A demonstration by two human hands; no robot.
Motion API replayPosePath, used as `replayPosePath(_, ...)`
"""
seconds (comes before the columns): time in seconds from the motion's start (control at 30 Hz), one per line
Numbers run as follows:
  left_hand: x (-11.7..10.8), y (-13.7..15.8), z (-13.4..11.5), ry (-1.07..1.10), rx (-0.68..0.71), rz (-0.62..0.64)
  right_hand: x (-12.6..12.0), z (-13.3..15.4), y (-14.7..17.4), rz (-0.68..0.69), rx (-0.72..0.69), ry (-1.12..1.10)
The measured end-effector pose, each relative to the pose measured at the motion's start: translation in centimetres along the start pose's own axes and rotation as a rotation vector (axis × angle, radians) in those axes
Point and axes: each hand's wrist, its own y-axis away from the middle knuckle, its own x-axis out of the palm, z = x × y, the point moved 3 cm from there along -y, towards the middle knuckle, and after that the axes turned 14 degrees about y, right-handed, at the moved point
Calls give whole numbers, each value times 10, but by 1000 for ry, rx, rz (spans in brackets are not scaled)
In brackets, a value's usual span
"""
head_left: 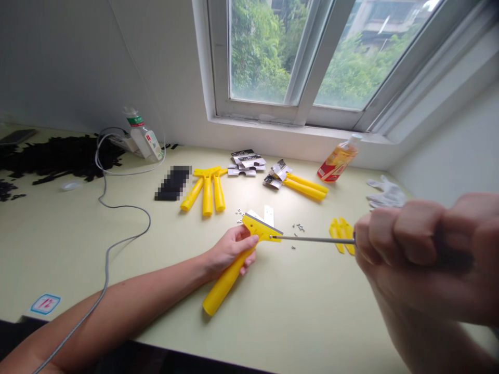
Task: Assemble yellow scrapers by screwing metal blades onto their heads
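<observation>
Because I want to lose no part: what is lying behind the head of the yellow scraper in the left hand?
Behind the yellow scraper, flat pale plates show partly on the table. The scraper's head covers their near ends; whether anything else lies there cannot be seen.

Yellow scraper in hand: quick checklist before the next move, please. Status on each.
1. Left hand gripping the yellow scraper: ok, held near its head.
2. Right hand holding the screwdriver: ok, closed around its handle end.
3. Tip lined up with the screw in the scraper's head: ok, they appear to meet.
4. Screw fully tight: cannot tell.
5. Loose screws gathered together: not ok, scattered on the table.
</observation>
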Motion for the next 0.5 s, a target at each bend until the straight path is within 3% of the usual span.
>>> replayPosePath(0.13, 0, 0, 0, -11, -4, -9, 1, -4, -2, -58, 71, -238)
replayPosePath(0.37, 0, 0, 0, -20, 1, 5, 7, 2, -8, -40, 145, -250)
replayPosePath(0.5, 0, 0, 0, -19, -5, 11, 9, -1, -7, -90, 120, -223)
